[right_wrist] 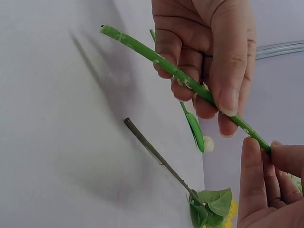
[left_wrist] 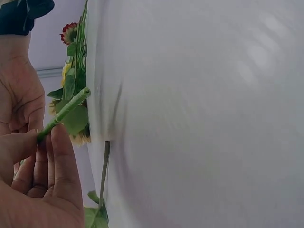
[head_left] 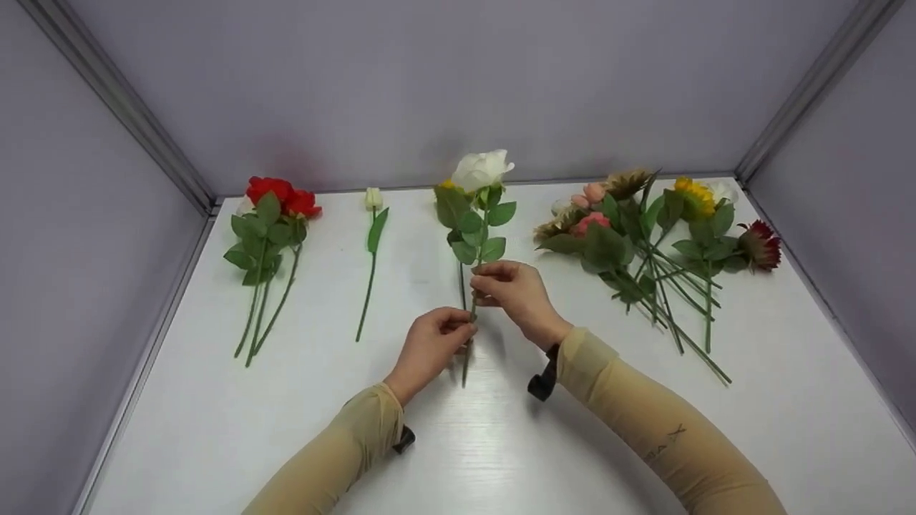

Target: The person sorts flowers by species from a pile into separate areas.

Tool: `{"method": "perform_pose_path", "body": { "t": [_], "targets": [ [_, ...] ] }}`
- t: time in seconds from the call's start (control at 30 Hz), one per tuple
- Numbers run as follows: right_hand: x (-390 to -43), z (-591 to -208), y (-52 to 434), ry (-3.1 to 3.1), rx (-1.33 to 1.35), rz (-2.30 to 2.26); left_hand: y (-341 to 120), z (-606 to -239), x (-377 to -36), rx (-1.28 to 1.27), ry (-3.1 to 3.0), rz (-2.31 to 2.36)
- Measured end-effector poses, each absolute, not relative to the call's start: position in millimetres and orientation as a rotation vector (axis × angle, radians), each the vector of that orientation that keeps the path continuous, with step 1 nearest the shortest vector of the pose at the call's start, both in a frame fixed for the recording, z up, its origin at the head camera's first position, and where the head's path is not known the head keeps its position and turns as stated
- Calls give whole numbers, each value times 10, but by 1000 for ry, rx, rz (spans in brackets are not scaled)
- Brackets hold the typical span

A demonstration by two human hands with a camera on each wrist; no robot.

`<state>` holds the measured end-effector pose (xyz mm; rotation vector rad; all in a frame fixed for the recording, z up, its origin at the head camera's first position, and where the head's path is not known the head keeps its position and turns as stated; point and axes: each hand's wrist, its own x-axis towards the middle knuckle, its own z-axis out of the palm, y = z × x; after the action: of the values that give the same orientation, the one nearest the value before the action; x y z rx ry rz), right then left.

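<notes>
At the middle of the table (head_left: 215, 429), both hands pinch the white rose (head_left: 481, 169) by its stem: left hand (head_left: 432, 346) low, right hand (head_left: 514, 292) just above, fingers curled round it (stem raised off the surface). Left of the rose lies a white tulip (head_left: 373, 198); right, a heap of mixed flowers (head_left: 644, 229).

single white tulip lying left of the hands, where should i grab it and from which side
Take the white tulip by the bare lower stem, below its one leaf, coming from above. It lies flat and apart from the red roses, so fingers likely fit either side.
</notes>
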<state>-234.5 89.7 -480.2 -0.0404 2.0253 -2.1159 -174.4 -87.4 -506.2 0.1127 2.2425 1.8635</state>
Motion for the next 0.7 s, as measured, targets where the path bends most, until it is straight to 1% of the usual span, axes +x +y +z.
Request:
{"method": "perform_pose_path", "body": {
  "t": [0.17, 0.33, 0.53, 0.63, 0.7],
  "targets": [
    [-2316, -4810, 754, 2067, -135, -1982, -1194, -5030, -1803, 25, 2382, 1784],
    [-2212, -4828, 650, 2312, -396, -1664, -1800, -4966, -1883, -104, 2582, 1626],
    [-2089, -4814, 495, 2612, -771, -1203, -2697, -4910, -1935, -213, 2934, 1125],
    [-2070, -4803, 388, 2682, -941, -1019, -3002, -4897, -1943, -255, 3029, 911],
    [-2067, -4796, 306, 2719, -1033, -910, -3117, -4908, -1959, -265, 3061, 826]
  ]
}}
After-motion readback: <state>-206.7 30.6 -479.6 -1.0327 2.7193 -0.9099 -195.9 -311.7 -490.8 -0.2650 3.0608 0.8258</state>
